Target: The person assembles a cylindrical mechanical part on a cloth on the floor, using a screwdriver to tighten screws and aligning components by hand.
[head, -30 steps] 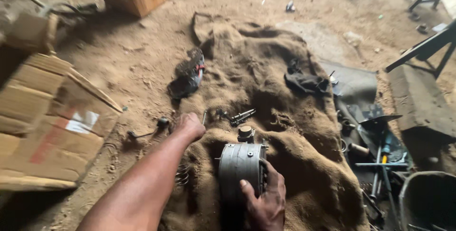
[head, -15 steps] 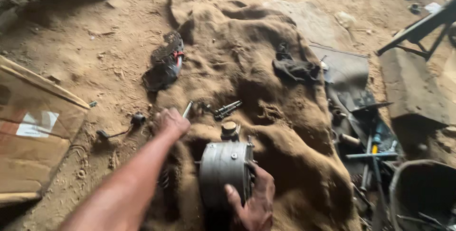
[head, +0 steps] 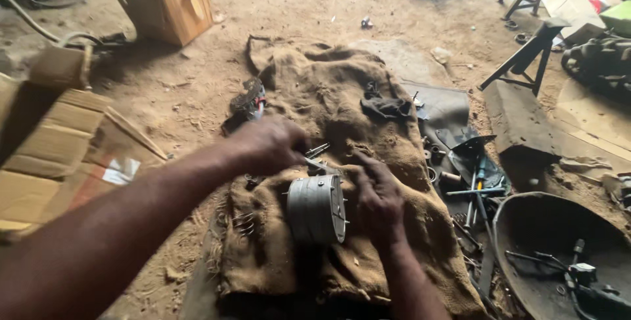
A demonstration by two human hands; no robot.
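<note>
Currently frame centre: grey ribbed cylindrical metal housing (head: 317, 208) on brown burlap sacking (head: 315, 96). Right hand (head: 376, 196) spread against its face. Left hand (head: 266, 144) curled just above, pinching thin metal tool (head: 320, 164).

Left hand (head: 266, 144) blurred, its grasp hidden

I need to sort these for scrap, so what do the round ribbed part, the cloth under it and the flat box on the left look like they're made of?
Round ribbed part: likely bare metal, dull grey, ridged rim. Cloth: coarse brown burlap by its open weave and frayed edges. Flat box: brown cardboard, creased and dusty.
</note>
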